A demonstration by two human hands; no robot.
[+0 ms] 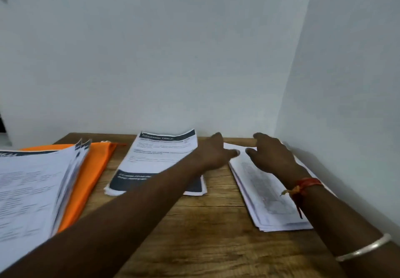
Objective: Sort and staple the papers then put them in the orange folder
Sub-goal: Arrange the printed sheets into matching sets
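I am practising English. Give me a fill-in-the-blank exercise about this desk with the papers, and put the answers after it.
1. The folder lying under the left paper stack is ____.
2. All the papers lie on a ____ table.
3. A red thread is tied around the person's ____ wrist.

Missing words: orange; wooden; right.

The orange folder (91, 169) lies flat near the tabletop's (205, 234) far left corner, half under a fanned stack of printed papers (32, 191), a dark-banded stack (160, 154) lies at the far edge, and a white stack (266, 202) along the right edge.
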